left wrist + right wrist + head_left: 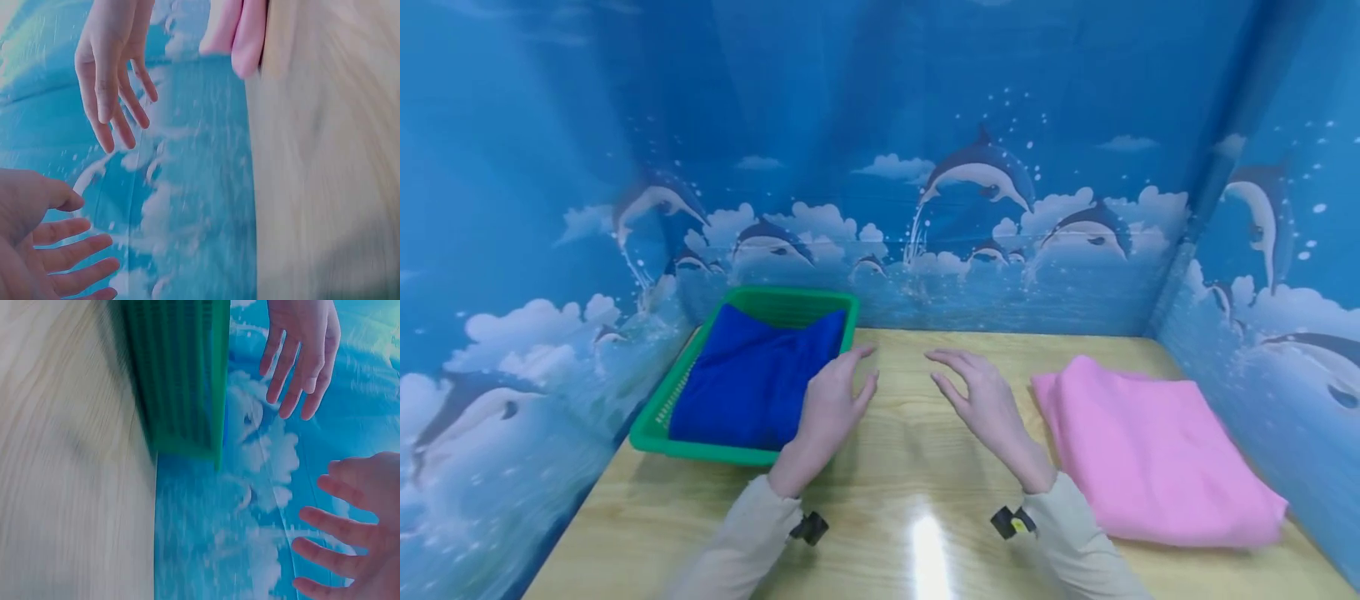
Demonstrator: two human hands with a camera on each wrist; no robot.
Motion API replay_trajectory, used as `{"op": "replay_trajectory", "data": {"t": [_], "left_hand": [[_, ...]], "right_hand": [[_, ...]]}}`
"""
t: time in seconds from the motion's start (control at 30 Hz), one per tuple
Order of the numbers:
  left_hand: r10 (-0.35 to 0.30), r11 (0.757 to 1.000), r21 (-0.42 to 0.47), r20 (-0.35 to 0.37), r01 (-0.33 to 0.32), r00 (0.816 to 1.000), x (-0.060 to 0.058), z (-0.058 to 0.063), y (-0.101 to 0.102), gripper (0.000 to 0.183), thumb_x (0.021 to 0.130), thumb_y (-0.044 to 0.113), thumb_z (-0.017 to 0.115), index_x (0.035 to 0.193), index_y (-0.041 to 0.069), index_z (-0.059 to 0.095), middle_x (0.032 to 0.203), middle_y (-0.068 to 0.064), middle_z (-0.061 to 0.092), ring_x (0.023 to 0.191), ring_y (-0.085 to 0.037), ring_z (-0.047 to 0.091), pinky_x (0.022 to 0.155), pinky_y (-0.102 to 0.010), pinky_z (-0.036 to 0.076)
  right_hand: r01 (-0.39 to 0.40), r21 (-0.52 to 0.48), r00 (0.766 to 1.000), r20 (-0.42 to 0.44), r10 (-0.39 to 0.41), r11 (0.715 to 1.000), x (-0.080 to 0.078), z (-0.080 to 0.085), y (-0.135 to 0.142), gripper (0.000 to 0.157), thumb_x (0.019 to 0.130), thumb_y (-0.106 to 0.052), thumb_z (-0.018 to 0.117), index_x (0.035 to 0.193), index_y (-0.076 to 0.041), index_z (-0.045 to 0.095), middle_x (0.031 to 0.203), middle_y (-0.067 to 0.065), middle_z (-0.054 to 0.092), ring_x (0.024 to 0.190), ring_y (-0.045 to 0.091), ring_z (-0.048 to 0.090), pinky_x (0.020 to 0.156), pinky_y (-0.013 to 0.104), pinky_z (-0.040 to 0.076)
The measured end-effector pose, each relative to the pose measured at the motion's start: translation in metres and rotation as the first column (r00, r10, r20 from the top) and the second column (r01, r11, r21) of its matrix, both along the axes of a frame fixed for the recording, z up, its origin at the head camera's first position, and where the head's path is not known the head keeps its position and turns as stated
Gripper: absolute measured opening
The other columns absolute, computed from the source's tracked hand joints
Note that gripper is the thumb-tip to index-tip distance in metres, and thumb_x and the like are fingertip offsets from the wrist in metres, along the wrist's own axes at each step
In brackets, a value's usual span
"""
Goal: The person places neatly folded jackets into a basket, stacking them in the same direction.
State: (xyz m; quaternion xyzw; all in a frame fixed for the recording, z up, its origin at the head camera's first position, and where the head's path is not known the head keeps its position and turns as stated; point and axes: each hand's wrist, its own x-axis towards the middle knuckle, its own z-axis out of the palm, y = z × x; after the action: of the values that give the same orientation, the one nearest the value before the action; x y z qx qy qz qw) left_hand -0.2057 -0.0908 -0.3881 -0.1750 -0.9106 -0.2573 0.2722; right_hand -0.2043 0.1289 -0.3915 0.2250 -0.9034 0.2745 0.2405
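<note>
Two empty, loosely spread hands [833, 398] [987, 400] between deep blue cloth [745, 387] and thickly folded, plain pink cloth [1153, 462].

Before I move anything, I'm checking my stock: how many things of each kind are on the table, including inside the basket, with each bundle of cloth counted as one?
Baskets: 1, the green basket
Cloth bundles: 2, the blue cloth in the basket and the pink cloth on the table
Total: 3
</note>
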Motion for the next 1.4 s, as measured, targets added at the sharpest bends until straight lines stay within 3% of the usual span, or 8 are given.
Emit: {"op": "replay_trajectory", "data": {"t": [0.33,0.5,0.73,0.87,1.07,1.2,1.33,1.4], "left_hand": [[-0.128,0.992,0.021,0.067,0.127,0.990,-0.002,-0.005,0.067,0.043,0.090,0.030,0.058,0.129,0.015,0.051,0.121,-0.002,0.060,0.099,-0.019,0.062,0.078,-0.033,0.053],[-0.167,0.986,0.020,0.176,0.166,0.970,0.002,-0.007,0.097,0.049,0.091,0.036,0.055,0.135,0.016,0.044,0.127,-0.003,0.056,0.108,-0.019,0.057,0.082,-0.035,0.052],[-0.236,0.972,0.037,0.237,0.234,0.942,0.004,-0.015,0.132,0.054,0.091,0.038,0.054,0.138,0.015,0.040,0.133,-0.003,0.050,0.116,-0.019,0.053,0.090,-0.035,0.048],[-0.280,0.960,0.094,0.316,0.264,0.906,0.003,-0.024,0.151,0.053,0.092,0.039,0.052,0.138,0.017,0.039,0.135,-0.001,0.049,0.118,-0.018,0.051,0.093,-0.035,0.046],[-0.319,0.948,0.154,0.454,0.279,0.832,0.003,-0.038,0.180,0.056,0.092,0.045,0.049,0.140,0.018,0.036,0.138,-0.001,0.046,0.123,-0.017,0.047,0.098,-0.039,0.042],[-0.353,0.935,0.174,0.522,0.308,0.776,0.006,-0.049,0.198,0.064,0.090,0.050,0.048,0.144,0.020,0.029,0.141,-0.001,0.042,0.126,-0.019,0.043,0.101,-0.041,0.039],[-0.380,0.924,0.183,0.539,0.336,0.752,0.009,-0.058,0.213,0.068,0.090,0.048,0.050,0.146,0.019,0.025,0.140,-0.002,0.043,0.125,-0.018,0.044,0.100,-0.037,0.040],[-0.394,0.918,0.197,0.550,0.344,0.736,0.011,-0.061,0.220,0.071,0.090,0.045,0.051,0.147,0.019,0.019,0.137,-0.003,0.047,0.114,-0.015,0.052,0.089,-0.031,0.047]], "right_hand": [[0.156,0.056,0.987,0.039,-0.158,0.986,0.018,-0.002,0.078,0.040,0.091,-0.029,0.057,0.129,-0.016,0.053,0.130,0.010,0.052,0.115,0.033,0.049,0.093,0.053,0.038],[0.222,0.056,0.969,0.103,-0.227,0.973,0.034,-0.002,0.122,0.044,0.092,-0.031,0.055,0.133,-0.014,0.049,0.136,0.011,0.047,0.123,0.037,0.039,0.099,0.056,0.028],[0.314,0.091,0.945,0.065,-0.320,0.945,0.052,-0.007,0.184,0.049,0.091,-0.026,0.057,0.136,-0.011,0.045,0.132,0.021,0.047,0.116,0.046,0.040,0.096,0.060,0.026],[0.366,0.129,0.918,0.112,-0.381,0.921,0.059,-0.009,0.219,0.050,0.092,-0.029,0.055,0.136,-0.007,0.044,0.131,0.029,0.043,0.113,0.053,0.037,0.092,0.065,0.024],[0.436,0.251,0.846,0.214,-0.489,0.864,0.069,-0.014,0.265,0.057,0.094,-0.037,0.050,0.138,-0.004,0.038,0.127,0.038,0.037,0.107,0.059,0.033,0.083,0.070,0.025],[0.416,0.328,0.804,0.303,-0.512,0.848,0.073,-0.020,0.285,0.063,0.093,-0.044,0.047,0.140,-0.002,0.034,0.126,0.040,0.034,0.106,0.061,0.033,0.079,0.072,0.027],[0.359,0.394,0.750,0.418,-0.513,0.846,0.077,-0.027,0.296,0.071,0.093,-0.050,0.041,0.142,-0.001,0.025,0.127,0.045,0.027,0.107,0.064,0.029,0.078,0.075,0.028],[0.344,0.407,0.727,0.455,-0.514,0.846,0.079,-0.032,0.299,0.074,0.094,-0.052,0.039,0.143,-0.001,0.021,0.127,0.046,0.024,0.108,0.065,0.027,0.077,0.075,0.027]]}}
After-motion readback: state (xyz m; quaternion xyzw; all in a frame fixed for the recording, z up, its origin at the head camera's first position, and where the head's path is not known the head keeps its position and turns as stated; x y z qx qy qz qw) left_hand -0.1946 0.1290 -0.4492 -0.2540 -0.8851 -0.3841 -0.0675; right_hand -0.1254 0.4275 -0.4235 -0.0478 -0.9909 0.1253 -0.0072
